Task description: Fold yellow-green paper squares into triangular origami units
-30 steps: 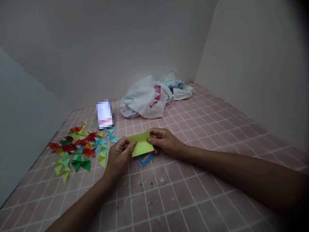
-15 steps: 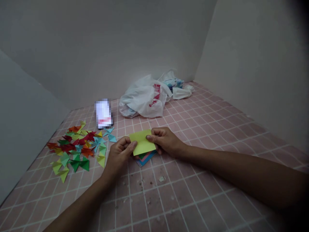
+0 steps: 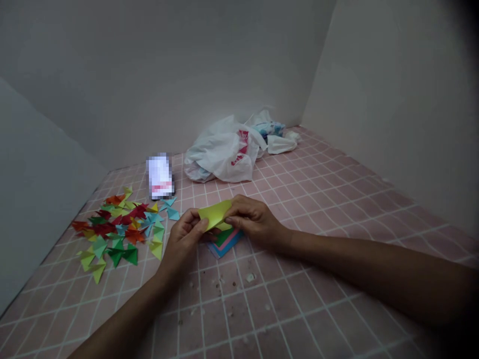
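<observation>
A yellow sheet of paper (image 3: 215,213) is stretched between my two hands, bent along its length. My left hand (image 3: 189,229) pinches its left end between thumb and fingers. At the right end, my right hand (image 3: 250,219) grips it with the thumb in front and the fingers curled behind. Just beneath the yellow sheet lies a stack of coloured paper (image 3: 229,243), with green, pink and blue edges showing; its far part is hidden. Left of my left hand, several folded paper pieces (image 3: 123,253) in red, orange, yellow, green and light blue lie in a loose heap.
A lit phone (image 3: 160,177), its screen blurred, stands behind the folded pieces. White plastic bags (image 3: 228,152) lie crumpled by the back wall. A small white scrap (image 3: 250,277) and dark specks are on the pink tiled surface (image 3: 318,304). Walls close in the left, back and right.
The yellow sheet was held flatter toward me and is now bent and tilted. My right fingers have curled further around its end. More of the paper stack shows below it.
</observation>
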Action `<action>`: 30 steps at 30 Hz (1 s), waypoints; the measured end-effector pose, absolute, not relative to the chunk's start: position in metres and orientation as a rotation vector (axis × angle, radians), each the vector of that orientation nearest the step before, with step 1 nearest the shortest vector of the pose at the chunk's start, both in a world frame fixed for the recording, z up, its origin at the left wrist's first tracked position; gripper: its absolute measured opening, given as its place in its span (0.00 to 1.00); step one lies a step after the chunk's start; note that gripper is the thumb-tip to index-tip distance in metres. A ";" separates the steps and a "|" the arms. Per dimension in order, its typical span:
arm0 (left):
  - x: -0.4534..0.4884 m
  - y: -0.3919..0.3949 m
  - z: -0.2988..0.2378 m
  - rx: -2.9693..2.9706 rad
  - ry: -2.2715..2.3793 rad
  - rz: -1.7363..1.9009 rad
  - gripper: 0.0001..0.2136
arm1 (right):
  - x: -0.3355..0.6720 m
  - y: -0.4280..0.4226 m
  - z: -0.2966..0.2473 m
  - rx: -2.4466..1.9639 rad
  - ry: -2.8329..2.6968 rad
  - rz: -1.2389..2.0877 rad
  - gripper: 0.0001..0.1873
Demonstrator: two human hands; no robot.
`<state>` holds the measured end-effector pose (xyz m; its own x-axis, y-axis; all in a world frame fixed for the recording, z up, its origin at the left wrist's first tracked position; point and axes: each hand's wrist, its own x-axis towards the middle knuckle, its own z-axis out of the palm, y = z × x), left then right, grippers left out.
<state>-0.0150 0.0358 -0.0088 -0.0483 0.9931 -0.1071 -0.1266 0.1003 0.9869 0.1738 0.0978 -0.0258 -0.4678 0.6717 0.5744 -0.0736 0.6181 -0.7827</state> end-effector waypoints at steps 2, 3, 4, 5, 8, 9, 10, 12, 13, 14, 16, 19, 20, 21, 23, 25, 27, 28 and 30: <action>-0.016 0.035 -0.011 1.045 1.169 1.216 0.13 | 0.174 0.097 -0.023 -0.557 -1.835 0.978 0.07; -0.017 0.034 -0.011 1.059 1.143 1.217 0.14 | 0.174 0.096 -0.022 -0.592 -1.825 0.996 0.08; -0.017 0.034 -0.012 1.077 1.118 1.221 0.15 | 0.174 0.096 -0.022 -0.625 -1.819 1.013 0.09; -0.017 0.034 -0.012 1.096 1.099 1.231 0.17 | 0.174 0.095 -0.021 -0.653 -1.816 1.031 0.10; -0.015 0.034 -0.011 1.138 1.145 1.218 0.18 | 0.172 0.094 -0.022 -0.704 -1.793 1.121 0.11; -0.015 0.034 -0.010 1.145 1.172 1.219 0.17 | 0.172 0.093 -0.023 -0.711 -1.767 1.178 0.11; -0.014 0.033 -0.009 1.150 1.202 1.224 0.14 | 0.171 0.092 -0.023 -0.716 -1.731 1.247 0.10; -0.013 0.032 -0.008 1.167 1.251 1.234 0.11 | 0.170 0.091 -0.025 -0.717 -1.653 1.375 0.09; -0.013 0.032 -0.008 1.176 1.274 1.239 0.10 | 0.169 0.091 -0.025 -0.719 -1.628 1.418 0.09; -0.013 0.032 -0.009 1.184 1.295 1.238 0.10 | 0.169 0.090 -0.026 -0.724 -1.617 1.442 0.10; -0.013 0.032 -0.009 1.201 1.322 1.233 0.10 | 0.170 0.091 -0.026 -0.735 -1.632 1.442 0.10; -0.014 0.032 -0.010 1.236 1.328 1.215 0.09 | 0.171 0.092 -0.026 -0.683 -1.682 1.286 0.09; -0.014 0.033 -0.010 1.247 1.326 1.208 0.09 | 0.171 0.093 -0.026 -0.651 -1.700 1.212 0.08; -0.015 0.033 -0.010 1.254 1.324 1.204 0.09 | 0.171 0.094 -0.026 -0.625 -1.720 1.144 0.08; -0.015 0.033 -0.010 1.255 1.319 1.198 0.08 | 0.172 0.095 -0.026 -0.624 -1.762 1.073 0.08; -0.015 0.033 -0.009 1.256 1.312 1.195 0.07 | 0.173 0.094 -0.025 -0.649 -1.807 1.041 0.08; -0.014 0.033 -0.008 1.273 1.307 1.188 0.07 | 0.174 0.094 -0.024 -0.647 -1.849 1.001 0.07; -0.014 0.033 -0.007 1.285 1.307 1.183 0.08 | 0.174 0.093 -0.023 -0.634 -1.866 0.982 0.07; -0.014 0.033 -0.007 1.308 1.312 1.177 0.08 | 0.174 0.092 -0.023 -0.613 -1.886 0.958 0.07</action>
<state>-0.0140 0.0329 -0.0068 -0.0216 0.9995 0.0212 0.1295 -0.0182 0.9914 0.1743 0.0925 -0.0230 -0.4667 0.7304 0.4987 0.0281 0.5758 -0.8171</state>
